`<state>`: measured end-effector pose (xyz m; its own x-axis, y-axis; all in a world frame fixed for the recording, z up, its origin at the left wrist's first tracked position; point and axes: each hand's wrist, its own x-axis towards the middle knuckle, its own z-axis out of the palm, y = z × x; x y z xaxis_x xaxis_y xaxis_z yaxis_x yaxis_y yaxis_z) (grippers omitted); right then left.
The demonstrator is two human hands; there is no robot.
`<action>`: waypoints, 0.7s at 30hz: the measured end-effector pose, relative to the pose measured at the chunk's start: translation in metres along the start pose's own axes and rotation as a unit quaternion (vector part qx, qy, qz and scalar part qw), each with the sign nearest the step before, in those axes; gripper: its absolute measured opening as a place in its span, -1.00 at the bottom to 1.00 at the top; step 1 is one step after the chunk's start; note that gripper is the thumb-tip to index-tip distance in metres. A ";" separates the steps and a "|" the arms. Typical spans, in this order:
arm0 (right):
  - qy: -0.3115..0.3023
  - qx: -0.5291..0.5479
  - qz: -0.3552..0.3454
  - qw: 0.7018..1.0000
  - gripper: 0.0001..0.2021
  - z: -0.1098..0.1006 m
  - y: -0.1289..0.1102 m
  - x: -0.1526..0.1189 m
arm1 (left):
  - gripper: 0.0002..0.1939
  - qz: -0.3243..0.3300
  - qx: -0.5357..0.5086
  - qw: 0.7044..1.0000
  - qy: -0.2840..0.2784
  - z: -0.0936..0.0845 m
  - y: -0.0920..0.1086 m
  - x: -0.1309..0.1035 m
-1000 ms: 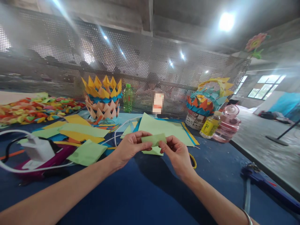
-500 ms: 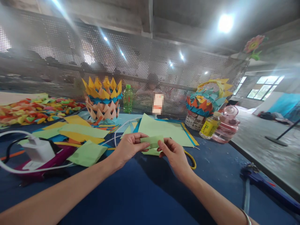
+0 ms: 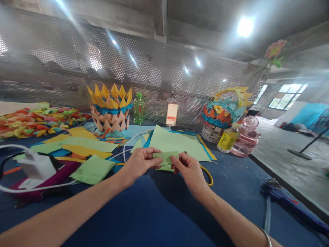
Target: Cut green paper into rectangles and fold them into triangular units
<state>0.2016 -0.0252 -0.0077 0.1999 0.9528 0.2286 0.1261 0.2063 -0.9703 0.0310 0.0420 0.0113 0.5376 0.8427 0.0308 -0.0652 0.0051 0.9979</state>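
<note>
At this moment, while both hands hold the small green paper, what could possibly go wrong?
The small green paper is pinched between the left hand and the right hand, so an uneven pull might crease or tear it. The white cable runs near the left forearm; a sideways sweep could snag it and perhaps tug the white charger.

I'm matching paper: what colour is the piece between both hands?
The paper piece is light green; head view.

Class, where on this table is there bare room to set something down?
Largest: the table between the forearms. Another, lightly specked: between the yellow handle and blue tool. Crowded: left, with charger and paper strips; beyond the held paper, a green sheet.
</note>
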 end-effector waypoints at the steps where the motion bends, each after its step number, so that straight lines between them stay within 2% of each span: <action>1: 0.001 0.000 0.000 1.000 -0.62 0.000 0.000 0.000 | -0.59 -0.004 -0.003 1.000 0.001 0.000 0.000 0.000; 21: 0.022 -0.057 -0.044 0.997 -0.69 0.001 0.001 -0.004 | -0.60 -0.019 0.028 0.999 0.000 0.003 -0.001 -0.002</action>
<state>0.2004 -0.0282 -0.0097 0.2259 0.9204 0.3191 0.2545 0.2604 -0.9313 0.0326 0.0389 0.0106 0.5390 0.8423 -0.0068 0.0014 0.0072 1.0000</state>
